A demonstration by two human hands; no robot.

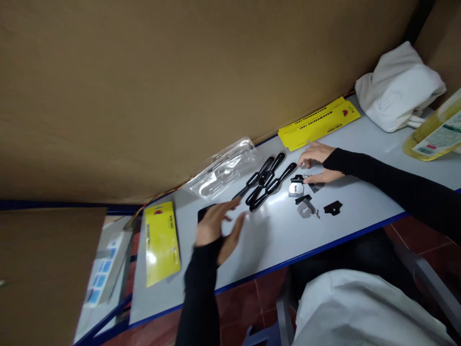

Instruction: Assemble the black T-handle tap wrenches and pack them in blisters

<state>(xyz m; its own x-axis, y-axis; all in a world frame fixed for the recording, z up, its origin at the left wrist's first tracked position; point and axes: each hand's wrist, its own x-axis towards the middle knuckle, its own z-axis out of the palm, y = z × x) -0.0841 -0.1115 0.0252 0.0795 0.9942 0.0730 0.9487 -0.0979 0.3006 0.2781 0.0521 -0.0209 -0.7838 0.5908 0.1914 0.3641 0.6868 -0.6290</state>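
Note:
My left hand [216, 226] hovers over the grey table [273, 235] with fingers stretched out, blurred by motion, holding nothing, just left of several black tool handles [266, 181]. A dark object [205, 211] lies partly hidden behind it. My right hand [317, 161] rests on the table beside the handles' right ends, fingers curled down over small metal and black parts [297, 185]. More small parts [308, 209] and a black plate [333, 207] lie in front of it.
A clear plastic blister tray [225, 170] lies by the cardboard wall. Yellow packaging cards sit at the back right [319, 124] and at the left [161, 242]. A white cloth bag [396, 89] and a yellowish bottle [435, 132] are far right. The table's blue edge [324, 247] runs in front.

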